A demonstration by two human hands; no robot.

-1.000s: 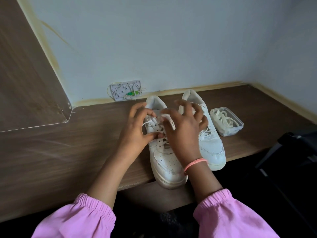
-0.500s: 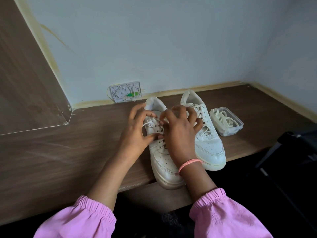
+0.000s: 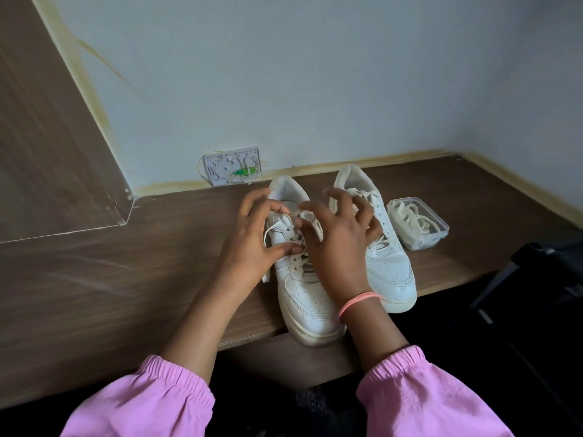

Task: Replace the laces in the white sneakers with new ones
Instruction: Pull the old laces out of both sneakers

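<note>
Head camera gives me two white sneakers side by side on the wooden desk [image 3: 132,279], toes toward me. My left hand [image 3: 249,244] rests on the left sneaker [image 3: 303,298], its thumb and fingers curled around the lace [image 3: 277,227] near the eyelets. My right hand [image 3: 340,247] pinches the same lace at the tongue. One right sneaker [image 3: 388,263] sits just beside it, laced. One clear plastic container [image 3: 422,238] with cream laces [image 3: 410,216] inside stands just beside it. One white wall plate [image 3: 232,167] is behind.
</note>
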